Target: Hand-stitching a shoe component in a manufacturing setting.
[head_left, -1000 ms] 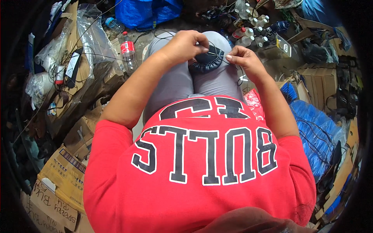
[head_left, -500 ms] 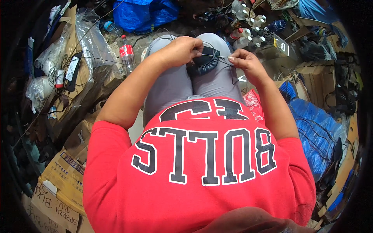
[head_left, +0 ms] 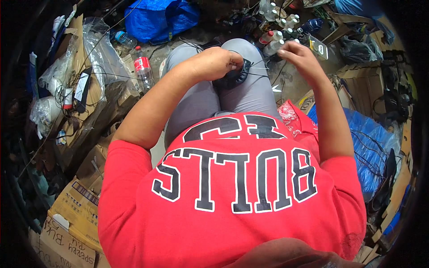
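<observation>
A black leather piece (head_left: 232, 81) with a rounded, gathered edge, like a shoe upper, lies over my thighs. My left hand (head_left: 220, 63) is closed on its far edge, the fingertips partly hidden behind the knuckles. My right hand (head_left: 300, 57) is raised to the right of my knee, thumb and fingers pinched together. Thin dark thread (head_left: 260, 75) runs from the leather across my right thigh toward that hand. What exactly sits between the right fingertips is too small to see clearly, but it looks like the thread.
Beyond my knees are a blue plastic bag (head_left: 158, 20) and several capped bottles (head_left: 273, 42). A red-labelled bottle (head_left: 143, 67) stands left of my legs. Cardboard (head_left: 73, 210) lies at lower left; a blue plastic-wrapped bundle (head_left: 366, 147) is on the right.
My right hand has moved away from the leather, up and to the right. My left hand has shifted slightly right and down, now covering more of the piece.
</observation>
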Motion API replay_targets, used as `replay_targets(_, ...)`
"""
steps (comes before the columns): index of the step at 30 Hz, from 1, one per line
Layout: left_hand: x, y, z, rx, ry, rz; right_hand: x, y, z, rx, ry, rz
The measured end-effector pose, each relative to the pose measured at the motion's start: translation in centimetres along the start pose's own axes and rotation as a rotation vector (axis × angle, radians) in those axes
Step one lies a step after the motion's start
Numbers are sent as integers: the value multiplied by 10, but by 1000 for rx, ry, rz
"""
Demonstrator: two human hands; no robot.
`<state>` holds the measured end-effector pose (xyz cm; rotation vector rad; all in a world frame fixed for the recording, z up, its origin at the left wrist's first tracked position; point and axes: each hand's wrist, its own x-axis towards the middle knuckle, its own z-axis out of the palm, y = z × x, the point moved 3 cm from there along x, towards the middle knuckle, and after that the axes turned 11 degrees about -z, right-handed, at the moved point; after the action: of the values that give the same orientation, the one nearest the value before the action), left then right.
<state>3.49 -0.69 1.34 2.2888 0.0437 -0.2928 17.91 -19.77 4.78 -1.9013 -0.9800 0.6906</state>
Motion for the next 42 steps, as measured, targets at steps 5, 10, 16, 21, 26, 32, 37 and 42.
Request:
replay_targets(5,4,-2,-3,130,34,46,14,31,6,-520,72,-129)
replay_targets(10,-5,-6,-4,74,-2,-32,7,-47,58,-825,-280,-440)
replay_targets(16,-9,-12,-4,116,61,19,15,-45,80,-886,-403,-403)
replay_targets(21,-53,-56,-30,330,190,-48,5,-16,58,-858,-343,-471)
replay_targets(26,-146,-108,-69,-72,367,-333,-21,27,4,-648,-144,-90)
replay_targets(32,-152,-82,-121,-741,520,-53,-14,38,-13,474,197,-11)
replay_targets(37,-102,3,-108,-1267,535,394,22,-14,40,1250,214,-327)
replay_targets(42,-121,13,-99,-1279,162,420,4,-36,41,1493,-186,-331)
